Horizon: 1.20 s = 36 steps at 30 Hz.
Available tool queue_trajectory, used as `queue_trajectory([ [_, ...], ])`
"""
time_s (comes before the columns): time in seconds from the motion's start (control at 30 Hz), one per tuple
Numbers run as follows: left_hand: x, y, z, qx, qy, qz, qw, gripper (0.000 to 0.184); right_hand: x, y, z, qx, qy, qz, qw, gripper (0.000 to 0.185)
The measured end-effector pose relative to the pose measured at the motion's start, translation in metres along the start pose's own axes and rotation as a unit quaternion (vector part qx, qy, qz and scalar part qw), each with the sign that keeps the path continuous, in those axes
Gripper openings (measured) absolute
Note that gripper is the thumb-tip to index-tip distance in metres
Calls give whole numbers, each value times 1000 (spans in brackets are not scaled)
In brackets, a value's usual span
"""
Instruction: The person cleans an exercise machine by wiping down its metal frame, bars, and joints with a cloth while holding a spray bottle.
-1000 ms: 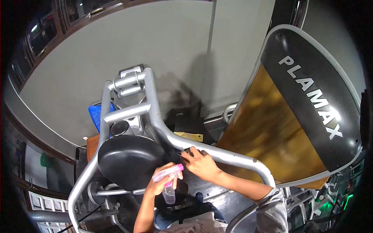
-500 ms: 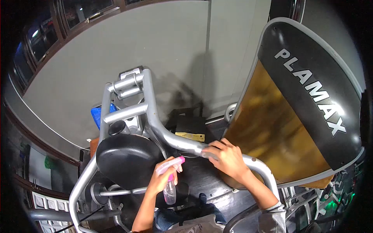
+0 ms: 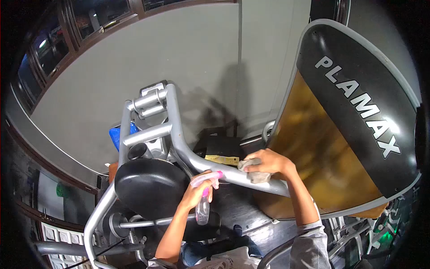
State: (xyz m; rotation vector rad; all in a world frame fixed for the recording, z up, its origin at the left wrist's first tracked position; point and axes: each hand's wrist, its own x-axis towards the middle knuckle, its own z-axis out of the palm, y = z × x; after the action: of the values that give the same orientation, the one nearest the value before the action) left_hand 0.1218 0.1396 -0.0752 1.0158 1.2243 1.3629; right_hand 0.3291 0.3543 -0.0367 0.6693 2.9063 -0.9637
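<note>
While the right hand (image 3: 272,162) grips a grey cloth (image 3: 260,177) against the silver bar (image 3: 192,158), the left hand (image 3: 192,195) is closed around the neck of a clear spray bottle (image 3: 203,211), pink at nozzle and collar. Bottle near upright, beside bar; black round pad (image 3: 150,184) just to its left. Risk, judged: a loose left grip could drop the bottle to the floor (image 3: 244,208); a bunched cloth could let knuckles scrape the metal. Large panel (image 3: 322,139), to the right, reads "PLAMAX". Yellow label (image 3: 221,159) behind bar: print too small to read.
</note>
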Motion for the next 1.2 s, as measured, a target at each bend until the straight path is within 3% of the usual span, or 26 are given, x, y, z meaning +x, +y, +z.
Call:
queue_trajectory([
  [0.1, 3, -2, -3, -33, -27, 8, 999, 36, 8, 15, 1, 54, -39, 17, 998, 49],
  [0.3, 6, -3, -2, -39, -1, -7, 999, 36, 75, 3, 29, 128, -42, -66, 989, 48],
  [0.4, 6, 0, 0, -38, -1, -7, 999, 36, 86, -13, 31, 115, -44, -46, 991, 45],
  [0.5, 4, -4, -3, -40, -3, -29, 999, 37, 74, 7, 31, 75, -42, -38, 996, 48],
  [0.53, 5, -10, -6, -60, -26, -17, 998, 32, 59, -6, 10, 97, -111, -8, 989, 61],
  [0.7, 3, -12, -8, -63, -51, -20, 996, 28, -5, 5, -10, 9, -93, 6, 996, 53],
  [0.83, 2, -13, -10, -37, -49, -28, 998, 28, -34, -15, -7, -28, -7, 14, 999, 40],
  [0.9, 1, -16, -12, -55, -60, -17, 997, 28, -29, -35, -2, -95, -15, 63, 993, 33],
  [1.0, 1, -6, -7, -48, -45, -15, 998, 40, -10, -51, 17, -83, 75, 12, 994, 28],
  [1.03, 0, -6, -7, -49, -46, -15, 998, 40, -6, -59, 24, -83, 75, 14, 994, 28],
  [1.13, 0, -6, -6, -83, -46, -8, 995, 38, -5, -71, 39, -158, 204, -60, 964, 25],
  [1.2, 1, -4, -6, -78, -47, -8, 996, 38, -18, -69, 41, -158, 203, -54, 965, 25],
])
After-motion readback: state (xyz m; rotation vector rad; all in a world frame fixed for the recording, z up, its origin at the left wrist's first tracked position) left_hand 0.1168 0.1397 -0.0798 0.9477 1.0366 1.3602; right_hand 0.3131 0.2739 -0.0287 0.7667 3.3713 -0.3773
